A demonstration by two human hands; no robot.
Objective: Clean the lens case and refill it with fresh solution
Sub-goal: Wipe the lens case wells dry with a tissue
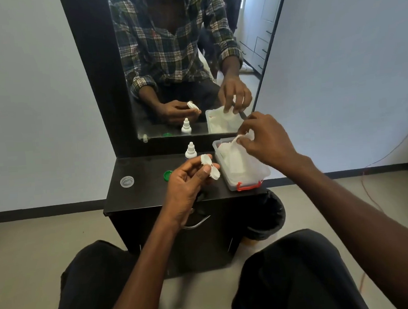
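The white plastic twin-well lens case (210, 166) is held above the black counter, apparently uncapped; behind it the small white dropper-tipped solution bottle (190, 151) stands upright.

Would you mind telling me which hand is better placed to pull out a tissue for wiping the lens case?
Right. The right hand already pinches a tissue in the box; the left hand holds the lens case.

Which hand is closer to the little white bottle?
Left. The left hand, holding the lens case, is just below the dropper bottle. The right hand is farther right, pulling tissue from the box.
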